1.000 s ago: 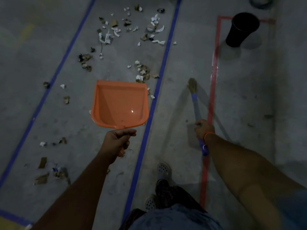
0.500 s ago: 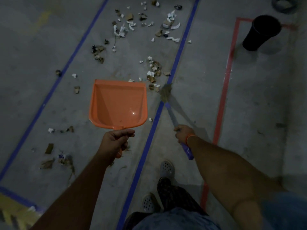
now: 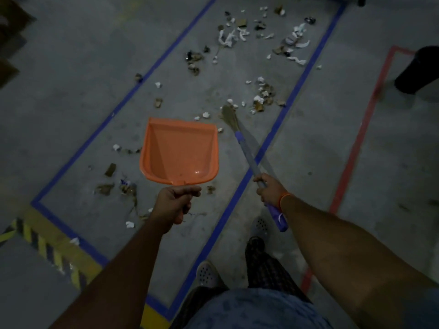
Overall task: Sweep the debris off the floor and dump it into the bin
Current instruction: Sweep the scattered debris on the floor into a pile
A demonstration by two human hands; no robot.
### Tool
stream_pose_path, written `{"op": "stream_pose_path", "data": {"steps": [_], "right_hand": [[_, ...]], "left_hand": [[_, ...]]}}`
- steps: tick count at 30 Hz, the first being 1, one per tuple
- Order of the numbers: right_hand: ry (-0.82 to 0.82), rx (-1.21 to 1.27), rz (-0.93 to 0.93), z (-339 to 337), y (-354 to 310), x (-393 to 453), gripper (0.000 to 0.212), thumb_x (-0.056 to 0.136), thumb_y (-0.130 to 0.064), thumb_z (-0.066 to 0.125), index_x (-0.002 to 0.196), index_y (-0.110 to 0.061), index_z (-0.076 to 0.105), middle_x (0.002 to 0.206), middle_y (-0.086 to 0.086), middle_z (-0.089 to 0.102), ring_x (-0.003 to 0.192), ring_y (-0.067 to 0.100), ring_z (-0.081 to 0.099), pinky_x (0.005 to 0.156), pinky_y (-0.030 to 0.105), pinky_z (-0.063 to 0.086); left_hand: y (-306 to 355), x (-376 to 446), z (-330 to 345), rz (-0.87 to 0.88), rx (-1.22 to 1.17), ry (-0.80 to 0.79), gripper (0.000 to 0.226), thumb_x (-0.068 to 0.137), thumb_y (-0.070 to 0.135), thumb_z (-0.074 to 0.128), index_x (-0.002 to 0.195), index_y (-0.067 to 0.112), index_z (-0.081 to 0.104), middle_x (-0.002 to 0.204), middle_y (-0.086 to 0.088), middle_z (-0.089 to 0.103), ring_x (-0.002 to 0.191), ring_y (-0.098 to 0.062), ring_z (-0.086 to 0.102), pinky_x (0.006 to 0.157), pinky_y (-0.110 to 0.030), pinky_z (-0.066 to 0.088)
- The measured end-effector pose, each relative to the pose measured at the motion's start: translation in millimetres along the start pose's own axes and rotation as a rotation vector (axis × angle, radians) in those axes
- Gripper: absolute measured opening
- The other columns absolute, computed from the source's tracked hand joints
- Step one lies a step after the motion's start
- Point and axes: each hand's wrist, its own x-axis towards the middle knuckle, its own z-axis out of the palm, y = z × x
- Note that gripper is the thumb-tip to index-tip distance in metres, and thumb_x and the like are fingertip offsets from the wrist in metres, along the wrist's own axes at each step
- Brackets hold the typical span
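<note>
While left grip [image 3: 177, 202] holds dustpan [image 3: 180, 151], debris [image 3: 261, 100] lies beyond.

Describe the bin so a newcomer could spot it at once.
Start at the blue-taped lane strewn with debris, then cross right over the red tape line. At the frame's right edge stands the bin: a dark round container, the only upright object on the floor.

A dim grey concrete floor [image 3: 71, 96], scuffed and stained, is marked out in tape. Blue lines [image 3: 273, 138] frame a long lane running away from the camera, closed by a corner at the near left. A red outline [image 3: 356, 143] borders a separate bay on the right. Yellow-and-black hazard striping [image 3: 47, 245] crosses the near-left corner of the floor. Light is low throughout.
</note>
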Motion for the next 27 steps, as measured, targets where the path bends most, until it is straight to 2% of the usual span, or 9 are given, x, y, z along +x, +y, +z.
{"op": "stream_pose_path", "data": {"steps": [3, 5, 8, 12, 16, 18, 21, 23, 27], "right_hand": [[-0.009, 0.003, -0.032, 31, -1, -33, 0.034, 0.087, 0.001, 0.05, 0.112, -0.021, 0.057, 0.078, 0.016, 0.052, 0.057, 0.024, 0.048, 0.049, 0.03, 0.045], [-0.015, 0.021, -0.04, 49, 0, -54, 0.034, 0.086, 0.003, 0.049, 0.112, -0.018, 0.056, 0.077, 0.017, 0.051, 0.056, 0.024, 0.046, 0.048, 0.03, 0.044], [-0.014, 0.023, -0.051, 75, 3, -79, 0.034, 0.086, 0.008, 0.049, 0.107, -0.018, 0.057, 0.079, 0.018, 0.051, 0.055, 0.024, 0.049, 0.047, 0.03, 0.044], [-0.008, 0.048, -0.018, 107, 10, -97, 0.036, 0.084, 0.009, 0.049, 0.106, -0.019, 0.058, 0.083, 0.018, 0.055, 0.052, 0.025, 0.055, 0.05, 0.029, 0.049], [0.032, 0.058, 0.008, 128, 17, -109, 0.042, 0.086, 0.006, 0.052, 0.12, -0.017, 0.05, 0.086, 0.017, 0.057, 0.058, 0.027, 0.058, 0.054, 0.035, 0.051], [0.079, 0.056, 0.044, 132, 26, -112, 0.049, 0.086, 0.002, 0.054, 0.129, -0.02, 0.045, 0.087, 0.016, 0.06, 0.059, 0.028, 0.06, 0.056, 0.036, 0.054], [0.134, 0.043, 0.126, 127, 37, -116, 0.059, 0.086, -0.003, 0.058, 0.139, -0.019, 0.038, 0.083, 0.014, 0.063, 0.058, 0.025, 0.062, 0.049, 0.028, 0.049], [0.146, 0.043, 0.179, 120, 43, -114, 0.055, 0.084, -0.004, 0.058, 0.136, -0.012, 0.042, 0.075, 0.014, 0.063, 0.054, 0.024, 0.061, 0.045, 0.025, 0.047], [0.084, 0.0, 0.224, 107, 52, -104, 0.043, 0.083, -0.001, 0.055, 0.126, 0.001, 0.049, 0.068, 0.016, 0.06, 0.05, 0.023, 0.058, 0.046, 0.023, 0.047]], "left_hand": [[-11, -37, -30, -0.014, -0.045, 0.018, 0.03, 0.097, -0.014, 0.045, 0.111, -0.005, 0.069, 0.089, -0.014, 0.071, 0.045, -0.005, 0.048, 0.037, -0.016, 0.034], [-22, -57, -50, -0.005, -0.051, 0.035, 0.03, 0.096, -0.014, 0.045, 0.111, -0.005, 0.069, 0.081, -0.012, 0.071, 0.043, -0.006, 0.046, 0.037, -0.016, 0.034], [-42, -83, -80, 0.028, -0.044, 0.062, 0.03, 0.096, -0.012, 0.049, 0.107, 0.001, 0.073, 0.092, -0.023, 0.07, 0.047, -0.013, 0.046, 0.045, -0.023, 0.032], [-62, -111, -100, 0.001, -0.062, 0.089, 0.033, 0.097, -0.011, 0.047, 0.106, 0.005, 0.074, 0.094, -0.017, 0.073, 0.049, -0.012, 0.046, 0.043, -0.021, 0.031], [-78, -125, -104, -0.011, -0.048, 0.074, 0.033, 0.097, -0.011, 0.046, 0.107, 0.005, 0.074, 0.086, -0.008, 0.074, 0.051, -0.012, 0.049, 0.045, -0.023, 0.034], [-78, -130, -99, -0.009, -0.045, 0.072, 0.034, 0.096, -0.012, 0.046, 0.105, 0.005, 0.074, 0.091, -0.009, 0.075, 0.054, -0.013, 0.051, 0.045, -0.024, 0.04], [-78, -129, -91, -0.007, -0.029, 0.038, 0.036, 0.097, -0.012, 0.046, 0.104, 0.008, 0.075, 0.097, -0.013, 0.074, 0.057, -0.012, 0.053, 0.049, -0.025, 0.043], [-79, -124, -87, -0.015, -0.016, 0.014, 0.034, 0.097, -0.009, 0.047, 0.106, 0.008, 0.075, 0.1, -0.014, 0.074, 0.059, -0.012, 0.054, 0.05, -0.027, 0.041], [-71, -108, -70, -0.018, -0.002, -0.014, 0.032, 0.098, -0.007, 0.05, 0.107, 0.009, 0.076, 0.101, -0.014, 0.074, 0.059, -0.013, 0.054, 0.049, -0.026, 0.038]]}}
